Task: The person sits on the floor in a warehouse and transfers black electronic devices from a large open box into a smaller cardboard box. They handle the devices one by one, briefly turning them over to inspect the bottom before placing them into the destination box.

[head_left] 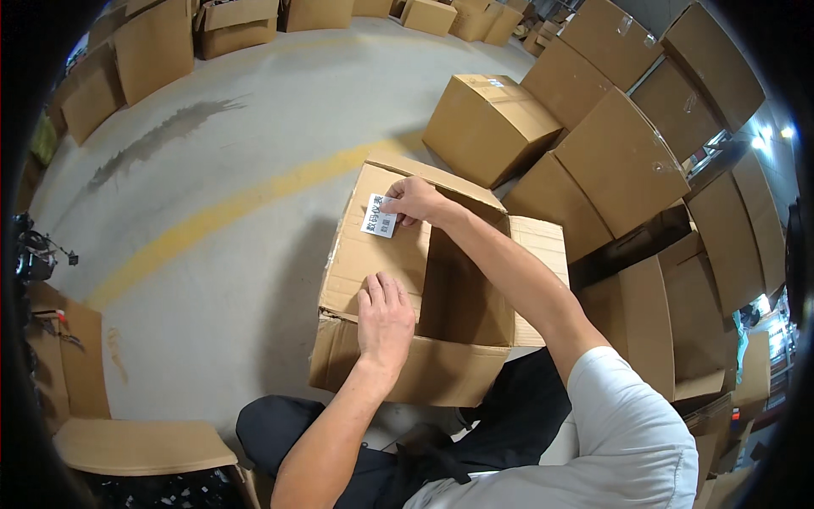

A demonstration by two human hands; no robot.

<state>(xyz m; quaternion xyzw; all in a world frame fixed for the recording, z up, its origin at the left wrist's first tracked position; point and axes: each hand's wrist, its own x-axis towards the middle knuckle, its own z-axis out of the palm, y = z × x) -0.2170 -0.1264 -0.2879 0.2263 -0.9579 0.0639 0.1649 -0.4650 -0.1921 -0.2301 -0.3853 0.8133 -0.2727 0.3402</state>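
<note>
A: From where I stand, locate the white label.
B: Label position: upper part of the left flap of the open cardboard box, in front of the seated person. The flap covers the left side of the opening.
A: Right hand?
B: Thumb and curled fingers drawn together at the label's right edge. Whether they pinch it or press it flat, I cannot tell.
A: Left hand?
B: Fingers extended, side by side, resting on the same flap, below the label; nothing gripped.
</note>
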